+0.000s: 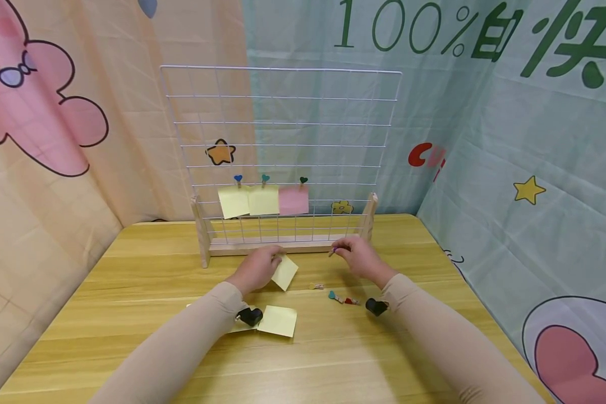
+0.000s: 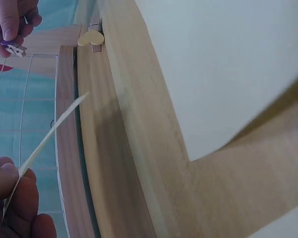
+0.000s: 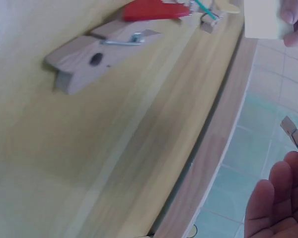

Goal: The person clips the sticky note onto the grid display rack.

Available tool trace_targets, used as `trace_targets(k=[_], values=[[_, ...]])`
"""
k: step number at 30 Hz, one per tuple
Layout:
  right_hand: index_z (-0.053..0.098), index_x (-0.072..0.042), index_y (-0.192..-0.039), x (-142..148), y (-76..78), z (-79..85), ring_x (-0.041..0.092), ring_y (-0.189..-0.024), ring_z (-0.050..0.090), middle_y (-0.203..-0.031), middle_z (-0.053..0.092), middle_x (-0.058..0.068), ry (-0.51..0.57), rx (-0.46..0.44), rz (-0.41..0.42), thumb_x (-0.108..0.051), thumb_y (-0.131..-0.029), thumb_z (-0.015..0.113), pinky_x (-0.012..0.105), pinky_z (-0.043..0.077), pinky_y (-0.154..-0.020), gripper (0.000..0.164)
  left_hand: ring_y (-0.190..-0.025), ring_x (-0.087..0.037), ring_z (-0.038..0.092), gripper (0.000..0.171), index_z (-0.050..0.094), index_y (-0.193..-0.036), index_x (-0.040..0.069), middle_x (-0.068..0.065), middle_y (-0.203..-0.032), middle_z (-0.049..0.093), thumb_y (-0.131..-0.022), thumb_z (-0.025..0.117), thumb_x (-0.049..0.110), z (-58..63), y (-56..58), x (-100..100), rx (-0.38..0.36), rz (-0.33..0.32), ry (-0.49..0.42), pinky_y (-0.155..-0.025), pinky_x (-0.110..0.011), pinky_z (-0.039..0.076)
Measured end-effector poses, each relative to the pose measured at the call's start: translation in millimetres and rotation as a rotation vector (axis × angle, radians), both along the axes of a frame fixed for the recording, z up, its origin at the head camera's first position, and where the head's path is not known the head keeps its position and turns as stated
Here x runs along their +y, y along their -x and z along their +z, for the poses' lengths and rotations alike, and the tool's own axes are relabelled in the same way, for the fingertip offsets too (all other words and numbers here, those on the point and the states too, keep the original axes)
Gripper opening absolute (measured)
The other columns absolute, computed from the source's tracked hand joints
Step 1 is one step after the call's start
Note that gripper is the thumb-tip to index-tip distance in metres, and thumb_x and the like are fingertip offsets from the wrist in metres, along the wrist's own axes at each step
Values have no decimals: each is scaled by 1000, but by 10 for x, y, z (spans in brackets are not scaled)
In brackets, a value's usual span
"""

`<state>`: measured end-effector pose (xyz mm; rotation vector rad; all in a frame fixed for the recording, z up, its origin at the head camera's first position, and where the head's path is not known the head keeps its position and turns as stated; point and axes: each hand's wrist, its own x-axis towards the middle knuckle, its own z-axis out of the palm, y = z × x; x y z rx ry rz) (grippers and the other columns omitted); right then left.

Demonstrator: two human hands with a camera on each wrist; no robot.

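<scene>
My left hand (image 1: 257, 268) pinches a pale yellow sticky note (image 1: 285, 273) by its edge, tilted in front of the rack; the left wrist view shows it edge-on between thumb and fingers. Between thumb and fingertips, my right hand (image 1: 361, 260) holds a small wooden clothespin (image 2: 15, 48) with a purple top, its tip pointing out. On the white wire grid rack (image 1: 288, 247) hang two yellow notes (image 1: 264, 200) and a pink note (image 1: 294, 201) side by side, each under a heart-topped clothespin. Other yellow notes (image 1: 278, 321) lie below my left wrist, partly hidden by it.
Between my arms on the wooden table (image 1: 333, 359) lie a yellow-heart clothespin (image 1: 316, 286), a teal one (image 1: 333, 295) and a red one (image 1: 351, 301). The rack stands on wooden feet (image 1: 202, 235) near the back edge. Printed curtains (image 1: 485, 168) hang behind and beside the table.
</scene>
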<state>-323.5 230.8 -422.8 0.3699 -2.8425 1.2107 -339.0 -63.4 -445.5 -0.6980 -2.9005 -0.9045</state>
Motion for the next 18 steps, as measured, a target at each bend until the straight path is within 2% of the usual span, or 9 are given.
trace_targets(k=[2,4,7,10,14,16,18], values=[[72,2,-124,3,8,14,35,-113,71,-119,75,15,31,8,-12,-9,-109,57,41,60,-94,24,-107,-24,70,31,68,-138,10,-11,-135,71,-109,58,16,28,-3,14,14,5,-26,-91,-42,58],[71,3,-126,6,7,44,36,-113,71,-119,76,16,39,15,-35,-10,-109,57,43,60,-95,26,-97,-20,68,30,68,-137,10,-11,-132,72,-109,58,15,56,-6,30,13,5,-57,-85,-39,58],[70,4,-129,4,8,92,35,-113,71,-121,76,18,50,15,-59,-12,-109,58,43,60,-96,28,-91,-18,65,28,68,-135,11,-11,-131,73,-109,58,15,90,-9,41,-7,3,-103,-81,-35,56],[70,1,-130,1,4,140,31,-109,71,-123,75,17,47,13,-75,-15,-109,58,39,60,-92,29,-88,-17,64,25,68,-132,12,-9,-124,74,-108,59,15,113,-1,47,-20,-6,-141,-78,-32,55],[72,-2,-127,0,1,193,22,-99,69,-123,75,16,58,32,-81,-16,-110,57,30,57,-81,27,-80,-16,58,22,69,-128,11,-5,-106,71,-107,62,15,152,24,58,0,-8,-167,-71,-30,52],[73,-3,-124,-1,-8,221,23,-98,68,-123,74,16,75,47,-86,-16,-110,58,29,55,-78,25,-78,-17,55,22,70,-128,10,-6,-100,67,-106,64,15,180,37,70,12,-7,-180,-69,-31,50],[74,-4,-123,-2,-16,248,25,-99,67,-123,72,16,75,73,-96,-17,-109,59,29,53,-77,24,-81,-18,54,23,69,-128,9,-7,-102,64,-106,64,14,212,43,85,24,-6,-191,-72,-31,49]])
